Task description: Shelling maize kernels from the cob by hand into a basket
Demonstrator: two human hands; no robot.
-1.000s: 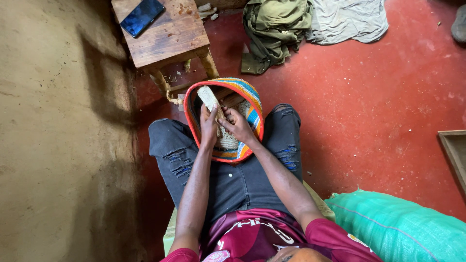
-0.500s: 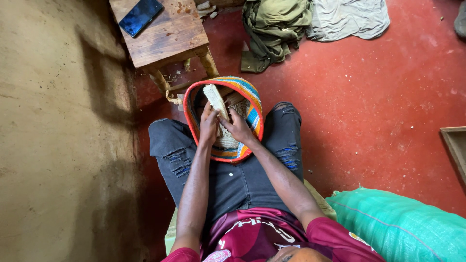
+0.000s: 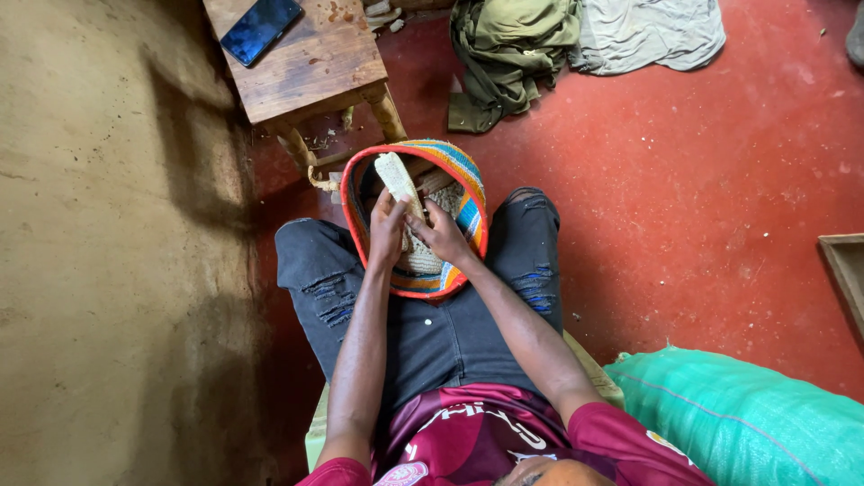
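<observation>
A pale corn cob is held upright over a woven, multicoloured basket that rests between my knees. My left hand wraps around the lower part of the cob. My right hand grips it from the right side, thumb against the kernels. Loose pale kernels lie in the bottom of the basket, partly hidden by my hands. I sit with dark torn jeans and a maroon shirt.
A small wooden stool stands just beyond the basket with a dark phone on it. Green and grey cloths lie on the red floor. A green sack sits at my right; a mud wall runs along my left.
The cob has tilted slightly and my hands have shifted a little on it; the basket and my legs stay where they were.
</observation>
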